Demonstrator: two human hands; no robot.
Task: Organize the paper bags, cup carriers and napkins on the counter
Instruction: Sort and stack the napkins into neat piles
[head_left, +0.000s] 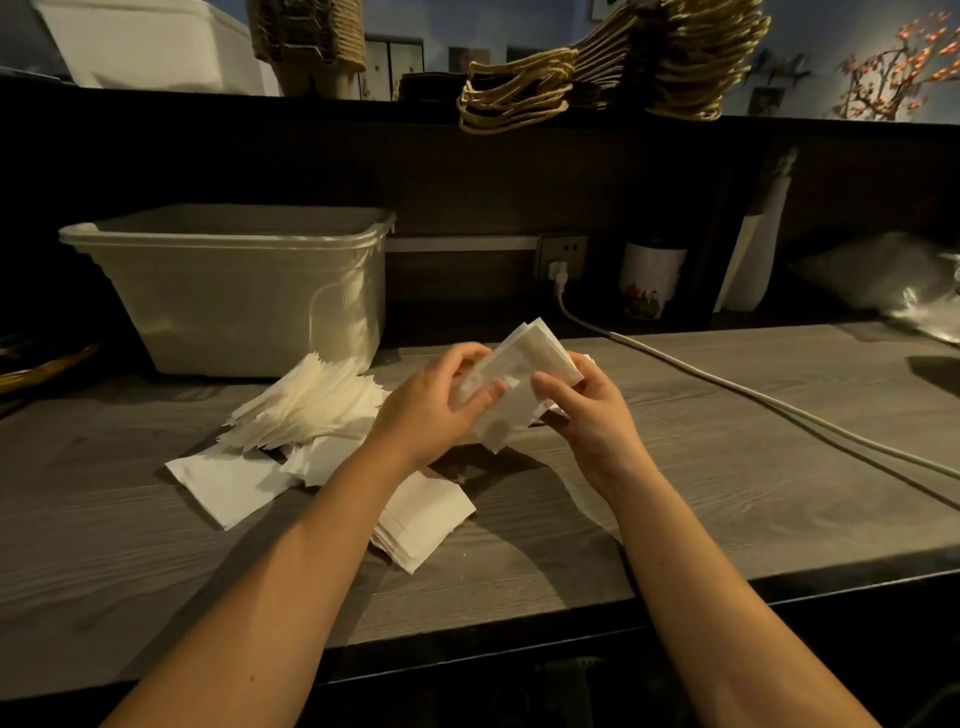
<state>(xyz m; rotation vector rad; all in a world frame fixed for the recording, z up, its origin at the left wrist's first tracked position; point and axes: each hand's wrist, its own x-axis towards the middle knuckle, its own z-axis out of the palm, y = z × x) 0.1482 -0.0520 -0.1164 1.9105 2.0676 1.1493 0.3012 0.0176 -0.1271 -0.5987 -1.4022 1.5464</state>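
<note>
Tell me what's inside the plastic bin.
Through the translucent wall of the plastic bin a pale stack, likely napkins, shows at its right end. Its floor is hidden.

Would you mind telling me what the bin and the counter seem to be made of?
Bin: likely plastic, milky and translucent, with a moulded rim. Counter: wood or wood-look laminate, matte grey, showing grain lines.

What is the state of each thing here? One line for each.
Held stack of white paper napkins: lifted, in both grips.
Left grip: holds that stack.
Right grip: holds that stack.
Fanned pile of white napkins: spread untidily.
Translucent plastic tub: upright, lidless.
White plug: in wall socket.
</note>
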